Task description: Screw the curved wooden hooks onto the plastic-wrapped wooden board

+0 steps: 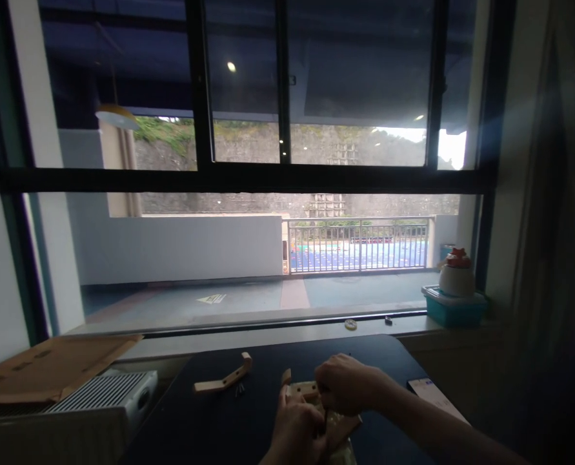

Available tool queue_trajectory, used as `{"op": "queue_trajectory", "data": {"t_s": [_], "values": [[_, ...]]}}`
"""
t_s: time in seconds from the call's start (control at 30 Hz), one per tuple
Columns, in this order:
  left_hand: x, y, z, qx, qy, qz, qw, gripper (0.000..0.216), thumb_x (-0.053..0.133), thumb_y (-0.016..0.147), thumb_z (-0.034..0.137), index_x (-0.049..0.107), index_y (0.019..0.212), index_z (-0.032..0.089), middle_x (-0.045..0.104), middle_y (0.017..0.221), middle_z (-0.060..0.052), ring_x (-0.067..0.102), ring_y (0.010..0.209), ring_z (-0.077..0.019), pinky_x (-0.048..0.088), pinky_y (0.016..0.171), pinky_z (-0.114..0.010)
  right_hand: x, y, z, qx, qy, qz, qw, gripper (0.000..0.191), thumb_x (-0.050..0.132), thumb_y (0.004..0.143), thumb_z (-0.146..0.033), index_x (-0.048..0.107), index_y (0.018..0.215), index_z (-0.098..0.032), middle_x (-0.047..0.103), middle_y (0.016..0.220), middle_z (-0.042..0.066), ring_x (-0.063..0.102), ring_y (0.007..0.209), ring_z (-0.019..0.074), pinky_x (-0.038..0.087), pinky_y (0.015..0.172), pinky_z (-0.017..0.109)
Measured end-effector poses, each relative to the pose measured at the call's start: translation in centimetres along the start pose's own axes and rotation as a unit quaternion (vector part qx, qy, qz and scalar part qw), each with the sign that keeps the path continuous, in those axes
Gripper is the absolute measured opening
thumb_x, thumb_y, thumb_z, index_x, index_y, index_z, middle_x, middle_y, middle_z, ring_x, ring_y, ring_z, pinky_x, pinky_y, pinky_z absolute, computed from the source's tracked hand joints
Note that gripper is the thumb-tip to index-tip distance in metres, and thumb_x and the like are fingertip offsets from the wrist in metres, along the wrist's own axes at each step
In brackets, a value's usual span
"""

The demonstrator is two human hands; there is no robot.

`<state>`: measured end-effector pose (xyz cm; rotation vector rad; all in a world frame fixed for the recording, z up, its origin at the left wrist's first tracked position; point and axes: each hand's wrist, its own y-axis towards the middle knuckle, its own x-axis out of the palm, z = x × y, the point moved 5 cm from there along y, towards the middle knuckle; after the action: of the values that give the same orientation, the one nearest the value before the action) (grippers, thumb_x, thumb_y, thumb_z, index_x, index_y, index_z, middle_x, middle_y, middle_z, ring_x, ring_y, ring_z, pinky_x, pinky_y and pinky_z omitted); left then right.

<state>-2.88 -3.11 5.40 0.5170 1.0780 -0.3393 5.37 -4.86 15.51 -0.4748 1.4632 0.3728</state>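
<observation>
My left hand (297, 426) is closed around a pale wooden assembly (301, 389) with dark holes in it, low over the dark table. Directly above and to the right, my right hand (341, 382) is closed, knuckles up, against the same assembly. A thin dark shaft seems to run down below its fingers, but what it grips is mostly hidden. A wooden slat (342, 431) sticks out beneath my hands on the right. To the left lies a loose bent wooden piece (224, 382) with holes, and beside it are several small dark screws (239, 390).
The dark table (190, 426) stands against a window sill (277, 336). A tape roll (350, 324) and a teal box (454, 307) with a white, red-topped container are on the sill. Cardboard (55, 365) covers a white radiator (137, 394) at left. A pale booklet (437, 399) lies at right.
</observation>
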Motion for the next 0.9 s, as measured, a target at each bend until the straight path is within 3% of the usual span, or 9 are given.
{"op": "queue_trajectory", "data": {"t_s": [0.2,0.4,0.5,0.6,0.73,0.9], "values": [[0.3,0.1,-0.5,0.011,-0.004,-0.025,1.000,0.027,0.058,0.070,0.050,0.070,0.058,0.028,0.069,0.064,0.001,0.057,0.089,-0.0208,0.006,0.107,-0.050,0.3,0.6,0.0,-0.073,0.015,-0.101,0.992,0.024,0.054,0.071,-0.021,0.068,0.089,-0.016,0.068,0.080,0.004,0.059,0.066,0.0153,0.038,0.052,0.022],[0.5,0.1,-0.6,0.008,-0.012,-0.042,0.999,0.021,0.058,0.069,0.043,0.071,0.060,0.028,0.069,0.065,0.001,0.056,0.091,-0.0212,0.004,0.107,-0.050,0.4,0.9,0.3,-0.006,0.023,-0.041,0.999,0.021,0.053,0.072,-0.023,0.069,0.084,-0.016,0.068,0.077,0.006,0.060,0.066,0.0165,0.040,0.056,0.024],[0.4,0.2,-0.6,0.009,-0.018,-0.053,0.998,0.019,0.058,0.069,0.041,0.071,0.062,0.028,0.071,0.067,0.001,0.055,0.094,-0.0223,0.005,0.106,-0.052,0.0,0.4,0.5,0.021,0.008,-0.055,0.998,0.024,0.053,0.073,-0.026,0.069,0.089,-0.019,0.069,0.081,0.006,0.062,0.069,0.0183,0.041,0.058,0.026],[0.7,0.4,-0.9,0.003,-0.018,-0.068,0.998,0.016,0.059,0.067,0.037,0.071,0.062,0.028,0.071,0.067,0.002,0.056,0.091,-0.0212,0.006,0.105,-0.053,-0.9,0.0,0.2,-0.011,-0.011,-0.064,0.998,0.028,0.056,0.071,-0.026,0.068,0.096,-0.023,0.070,0.088,0.006,0.063,0.076,0.0208,0.042,0.060,0.027],[1.1,0.5,-1.3,0.014,-0.017,-0.051,0.998,0.018,0.060,0.067,0.041,0.070,0.058,0.029,0.070,0.065,0.002,0.056,0.088,-0.0208,0.005,0.106,-0.052,-1.6,-0.2,-0.9,-0.069,-0.047,-0.056,0.995,0.022,0.052,0.074,-0.016,0.069,0.088,-0.019,0.069,0.084,0.007,0.063,0.075,0.0197,0.040,0.059,0.026],[1.0,0.2,-1.0,0.025,-0.012,-0.028,0.999,0.019,0.058,0.070,0.038,0.071,0.059,0.029,0.069,0.062,0.002,0.056,0.090,-0.0207,0.004,0.107,-0.050,-1.0,-0.3,-1.5,-0.055,-0.036,-0.040,0.997,0.021,0.047,0.080,-0.016,0.067,0.087,-0.012,0.068,0.084,0.010,0.062,0.075,0.0189,0.040,0.060,0.025]]}}
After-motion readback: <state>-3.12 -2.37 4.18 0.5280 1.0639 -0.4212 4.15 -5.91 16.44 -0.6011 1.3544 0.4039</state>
